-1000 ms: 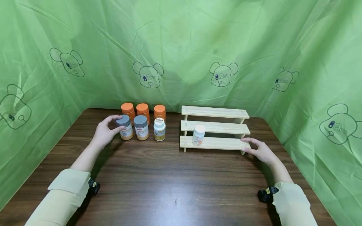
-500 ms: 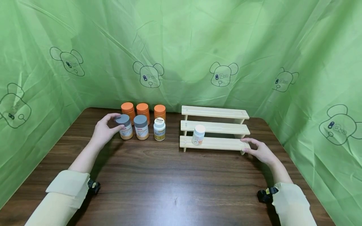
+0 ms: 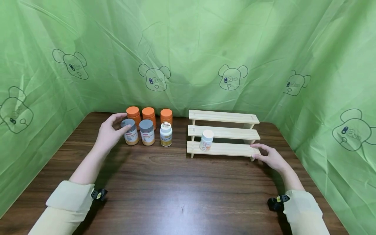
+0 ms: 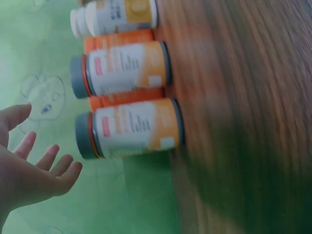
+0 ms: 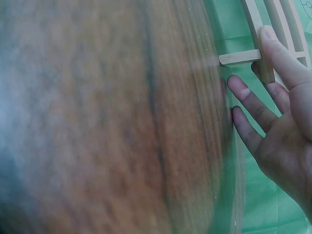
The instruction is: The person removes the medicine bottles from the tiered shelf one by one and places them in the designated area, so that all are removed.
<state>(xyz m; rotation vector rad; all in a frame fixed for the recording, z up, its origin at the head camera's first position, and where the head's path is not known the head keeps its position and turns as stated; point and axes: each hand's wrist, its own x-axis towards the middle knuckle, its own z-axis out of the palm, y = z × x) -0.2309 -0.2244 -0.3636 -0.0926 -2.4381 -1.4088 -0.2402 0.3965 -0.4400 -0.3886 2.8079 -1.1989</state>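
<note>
Near the left of the table, my left hand (image 3: 107, 133) is around the lid of a grey-capped jar (image 3: 131, 138), thumb in front of it. In the left wrist view its spread fingers (image 4: 48, 157) stand apart from that jar's grey lid. A second grey-capped jar (image 3: 147, 137) stands just to the right, then a small white bottle (image 3: 166, 138) with a yellow label. My right hand (image 3: 271, 158) pinches the right end of the lowest tier of a three-tier wooden rack (image 3: 232, 149), thumb against one face and a finger on the other.
Several orange-capped jars (image 3: 148, 113) stand behind the front row, partly hidden. Another white bottle (image 3: 207, 140) is on the rack's lowest tier, toward its left end. A green cloth (image 3: 188, 49) with bear outlines encloses the dark wooden table (image 3: 176, 192).
My left hand's grip on the leftmost grey-capped jar has loosened, its fingers spreading up and away from the lid. The jar stays in place, and my right hand has not moved.
</note>
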